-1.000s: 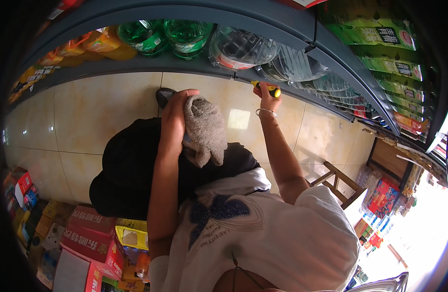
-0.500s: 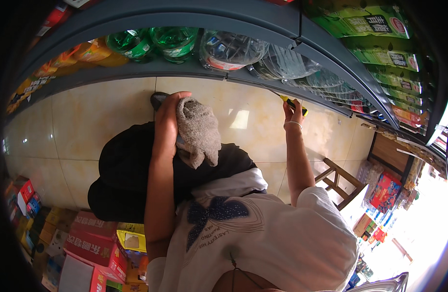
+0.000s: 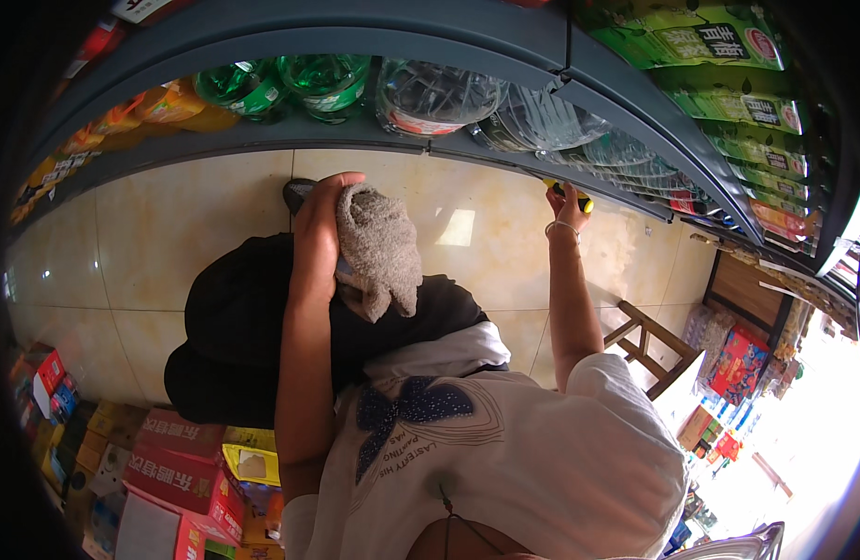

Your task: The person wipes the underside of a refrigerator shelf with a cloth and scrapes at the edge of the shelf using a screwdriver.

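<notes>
My left hand [image 3: 316,238] is closed round a bunched grey-beige towelling cloth [image 3: 381,247], held above my dark-clad knees. Part of that cloth hangs down below my fingers. Stretched out to the right, my right hand [image 3: 568,207] grips a screwdriver [image 3: 587,204] with a yellow and black handle. Its thin shaft points left toward the front edge of the bottom shelf [image 3: 504,161], where the tip is hard to make out. Large clear bottles [image 3: 542,119] lie on that shelf just beyond the tool.
Green bottles [image 3: 325,84] and orange bottles [image 3: 168,103] fill the shelf's left part. Green drink packs [image 3: 728,42] line the upper right. A wooden stool [image 3: 649,345] stands beside my right arm. Red cartons [image 3: 182,467] are stacked at the lower left, above pale floor tiles [image 3: 150,233].
My right hand has turned slightly at the wrist, and the screwdriver's handle now shows less. The left hand and the cloth stay nearly the same, and the whole view has shifted a little.
</notes>
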Demonstrator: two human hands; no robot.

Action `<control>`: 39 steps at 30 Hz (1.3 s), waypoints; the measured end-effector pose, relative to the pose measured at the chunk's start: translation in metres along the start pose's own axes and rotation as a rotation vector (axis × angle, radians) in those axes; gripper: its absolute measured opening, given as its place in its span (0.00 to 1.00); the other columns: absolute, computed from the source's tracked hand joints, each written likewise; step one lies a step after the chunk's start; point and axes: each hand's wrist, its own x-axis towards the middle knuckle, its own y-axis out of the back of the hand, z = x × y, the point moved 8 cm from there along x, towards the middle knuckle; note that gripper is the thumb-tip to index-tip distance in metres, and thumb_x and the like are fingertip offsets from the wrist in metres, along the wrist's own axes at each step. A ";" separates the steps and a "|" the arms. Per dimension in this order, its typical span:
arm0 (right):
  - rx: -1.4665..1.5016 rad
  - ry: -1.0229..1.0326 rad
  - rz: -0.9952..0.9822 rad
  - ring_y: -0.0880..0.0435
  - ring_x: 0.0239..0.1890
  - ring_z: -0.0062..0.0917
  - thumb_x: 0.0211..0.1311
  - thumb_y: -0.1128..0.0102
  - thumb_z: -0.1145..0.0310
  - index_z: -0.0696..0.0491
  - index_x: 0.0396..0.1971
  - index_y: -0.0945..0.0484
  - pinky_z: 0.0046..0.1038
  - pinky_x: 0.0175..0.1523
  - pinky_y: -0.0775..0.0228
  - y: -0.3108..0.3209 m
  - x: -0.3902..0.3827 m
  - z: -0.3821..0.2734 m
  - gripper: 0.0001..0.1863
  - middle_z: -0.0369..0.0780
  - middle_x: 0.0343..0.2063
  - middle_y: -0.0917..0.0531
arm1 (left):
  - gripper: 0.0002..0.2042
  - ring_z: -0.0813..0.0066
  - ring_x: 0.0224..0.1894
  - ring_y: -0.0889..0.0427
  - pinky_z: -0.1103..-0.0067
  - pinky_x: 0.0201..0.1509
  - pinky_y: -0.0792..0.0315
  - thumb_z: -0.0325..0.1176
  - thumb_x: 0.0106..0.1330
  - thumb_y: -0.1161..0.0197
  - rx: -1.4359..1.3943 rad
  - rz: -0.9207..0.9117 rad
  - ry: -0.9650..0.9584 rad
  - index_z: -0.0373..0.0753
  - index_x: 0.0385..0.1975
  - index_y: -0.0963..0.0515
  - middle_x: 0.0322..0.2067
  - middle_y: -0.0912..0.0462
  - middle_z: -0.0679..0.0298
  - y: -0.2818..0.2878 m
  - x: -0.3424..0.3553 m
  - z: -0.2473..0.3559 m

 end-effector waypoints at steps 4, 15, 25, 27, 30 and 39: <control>-0.086 0.104 -0.050 0.15 0.24 0.33 0.53 0.33 0.75 0.62 0.39 0.26 0.30 0.30 0.15 -0.017 0.001 -0.005 0.15 0.46 0.29 0.17 | 0.15 0.79 0.42 0.24 0.81 0.50 0.32 0.35 0.72 0.54 0.021 0.002 -0.022 0.34 0.42 0.21 0.39 0.21 0.64 -0.004 -0.001 0.003; -0.187 0.073 -0.285 0.16 0.24 0.25 0.55 0.33 0.76 0.60 0.31 0.23 0.24 0.30 0.18 -0.096 -0.050 0.003 0.07 0.43 0.26 0.18 | 0.18 0.79 0.38 0.24 0.81 0.47 0.30 0.41 0.73 0.56 0.098 0.034 -0.082 0.35 0.45 0.22 0.37 0.21 0.65 0.008 -0.003 0.007; -0.085 -0.109 -0.360 0.15 0.23 0.32 0.53 0.35 0.76 0.61 0.35 0.24 0.30 0.31 0.16 -0.137 -0.081 0.035 0.10 0.46 0.27 0.18 | 0.18 0.80 0.39 0.24 0.82 0.47 0.31 0.40 0.73 0.56 0.076 0.008 -0.076 0.34 0.44 0.22 0.36 0.21 0.65 0.005 -0.005 0.007; 0.053 -0.357 -0.378 0.15 0.24 0.34 0.54 0.35 0.73 0.60 0.35 0.24 0.30 0.32 0.17 -0.108 -0.055 0.044 0.10 0.47 0.27 0.18 | 0.18 0.80 0.39 0.24 0.82 0.47 0.31 0.40 0.73 0.55 0.082 0.007 -0.095 0.34 0.45 0.22 0.36 0.21 0.65 0.008 -0.005 0.007; 0.017 -0.308 -0.269 0.15 0.26 0.34 0.54 0.35 0.71 0.60 0.34 0.24 0.29 0.33 0.17 -0.085 -0.062 0.027 0.10 0.46 0.27 0.18 | 0.18 0.80 0.39 0.24 0.82 0.47 0.31 0.41 0.73 0.55 0.070 0.018 -0.106 0.35 0.45 0.22 0.36 0.21 0.66 0.013 -0.006 0.008; 0.081 -0.294 -0.208 0.15 0.28 0.33 0.56 0.35 0.71 0.60 0.37 0.24 0.30 0.40 0.16 -0.046 -0.056 0.018 0.11 0.45 0.28 0.19 | 0.18 0.80 0.39 0.24 0.81 0.48 0.31 0.41 0.73 0.56 0.045 -0.021 -0.117 0.35 0.45 0.22 0.37 0.21 0.65 0.008 -0.005 0.007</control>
